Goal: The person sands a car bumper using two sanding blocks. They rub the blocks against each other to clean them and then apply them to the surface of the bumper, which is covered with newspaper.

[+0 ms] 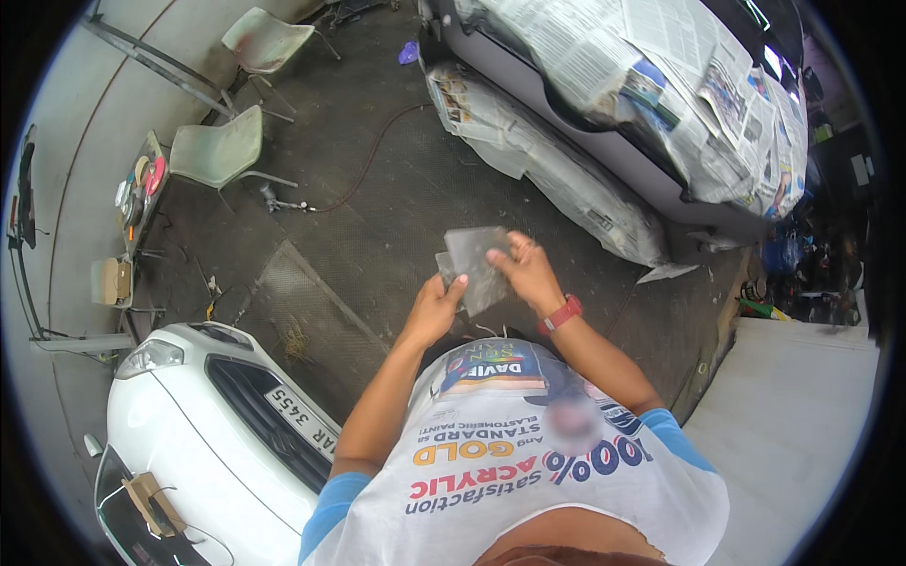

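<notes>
A grey sheet of sandpaper [478, 264] is held in front of my chest, above the dark workshop floor. My left hand [436, 307] grips its lower left edge with the thumb on top. My right hand [525, 269] pinches its right edge; a red watch [562, 313] sits on that wrist. A second, smaller grey piece seems to lie behind the sheet at its left side.
A white car's front [189, 406] stands at lower left. A car masked with newspaper [642, 94] fills the upper right. Two pale plastic chairs [222, 146], a small cluttered table [142, 184], a hose [368, 160] and a floor mat [311, 311] lie to the left.
</notes>
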Available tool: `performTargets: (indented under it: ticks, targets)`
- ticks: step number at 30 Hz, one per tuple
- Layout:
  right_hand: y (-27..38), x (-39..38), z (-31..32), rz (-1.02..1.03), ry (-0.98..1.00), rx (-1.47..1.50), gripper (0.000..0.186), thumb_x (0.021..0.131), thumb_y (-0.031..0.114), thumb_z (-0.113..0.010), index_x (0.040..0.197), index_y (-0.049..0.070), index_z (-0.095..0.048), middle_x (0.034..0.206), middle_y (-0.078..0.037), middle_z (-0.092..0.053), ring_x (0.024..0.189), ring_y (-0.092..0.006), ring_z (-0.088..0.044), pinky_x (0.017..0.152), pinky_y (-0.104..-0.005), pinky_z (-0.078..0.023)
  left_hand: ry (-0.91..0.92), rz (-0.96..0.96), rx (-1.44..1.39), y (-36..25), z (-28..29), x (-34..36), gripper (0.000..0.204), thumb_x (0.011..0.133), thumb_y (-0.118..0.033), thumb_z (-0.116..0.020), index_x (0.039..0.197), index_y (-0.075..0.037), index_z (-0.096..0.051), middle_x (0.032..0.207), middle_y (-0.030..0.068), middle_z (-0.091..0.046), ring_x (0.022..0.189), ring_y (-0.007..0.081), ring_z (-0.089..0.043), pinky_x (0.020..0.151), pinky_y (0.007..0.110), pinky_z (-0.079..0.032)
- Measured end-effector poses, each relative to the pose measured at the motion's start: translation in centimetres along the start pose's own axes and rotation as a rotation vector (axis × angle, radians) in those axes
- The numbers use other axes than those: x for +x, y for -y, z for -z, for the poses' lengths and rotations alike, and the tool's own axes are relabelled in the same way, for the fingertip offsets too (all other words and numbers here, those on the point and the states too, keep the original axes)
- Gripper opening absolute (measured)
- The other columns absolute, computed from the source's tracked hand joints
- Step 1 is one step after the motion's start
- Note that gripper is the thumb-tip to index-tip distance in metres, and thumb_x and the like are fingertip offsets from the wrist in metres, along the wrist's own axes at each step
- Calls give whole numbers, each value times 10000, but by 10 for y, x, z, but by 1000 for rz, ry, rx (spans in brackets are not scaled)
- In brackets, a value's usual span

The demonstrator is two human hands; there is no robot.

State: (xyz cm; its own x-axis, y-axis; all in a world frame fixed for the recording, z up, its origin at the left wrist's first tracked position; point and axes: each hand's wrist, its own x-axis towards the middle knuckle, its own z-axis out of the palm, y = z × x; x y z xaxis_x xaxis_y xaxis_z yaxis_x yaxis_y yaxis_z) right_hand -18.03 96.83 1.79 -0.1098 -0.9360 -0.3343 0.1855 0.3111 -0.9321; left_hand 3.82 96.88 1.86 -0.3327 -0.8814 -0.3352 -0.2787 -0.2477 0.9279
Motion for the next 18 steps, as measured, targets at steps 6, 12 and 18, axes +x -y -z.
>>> performTargets:
  ticks: [6,12,18]
  targets:
    - [29,69,-67,190,239,-466,376,989,196,-725,1279,-32,-654,1125,-118,-765,996,-183,-708,894,-325,-553,-68,-9,-125,-4,83,36,444,1070,-391,-614,1202,26,-694,1157,167,-755,1105,257,-687,957,400,-507]
    - [66,197,-77,162,-47,-129,341,986,153,-734,1238,-64,-655,1133,-161,-763,990,-167,-734,879,-317,-574,-153,37,-228,-36,166,87,293,968,-69,-700,1235,46,-672,1138,109,-765,984,181,-726,915,342,-553]
    - [84,286,-96,235,767,-824,323,966,155,-728,1282,90,-716,1019,-69,-778,891,-191,-738,825,-339,-568,-609,-55,-173,-40,238,186,245,960,-125,-711,1131,48,-706,1019,123,-767,902,197,-719,846,356,-545]
